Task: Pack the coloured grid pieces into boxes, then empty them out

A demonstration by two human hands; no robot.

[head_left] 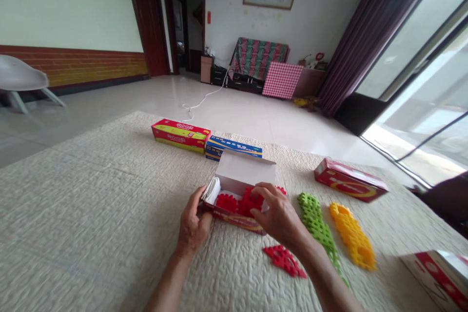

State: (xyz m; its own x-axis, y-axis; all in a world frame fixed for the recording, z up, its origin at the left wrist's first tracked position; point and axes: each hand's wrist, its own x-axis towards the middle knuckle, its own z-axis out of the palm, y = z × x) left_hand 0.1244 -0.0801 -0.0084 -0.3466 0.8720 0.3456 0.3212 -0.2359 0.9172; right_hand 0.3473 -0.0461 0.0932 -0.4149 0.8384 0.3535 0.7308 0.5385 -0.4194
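Note:
An open red cardboard box with a raised white lid flap sits on the cream quilted cover. My left hand grips its left end, beside a folded white bundle inside. Within the box lies a red notched plastic building piece. My right hand reaches in from the right, its fingers closed on another red building piece. More red pieces lie on the cover near my right forearm. Right of that hand are rows of green pieces and yellow pieces.
Behind the open box stand a red-and-yellow box and a blue box. A closed red box lies at the right, and a red-and-white box at the lower right. A white cord trails over the tiled floor beyond.

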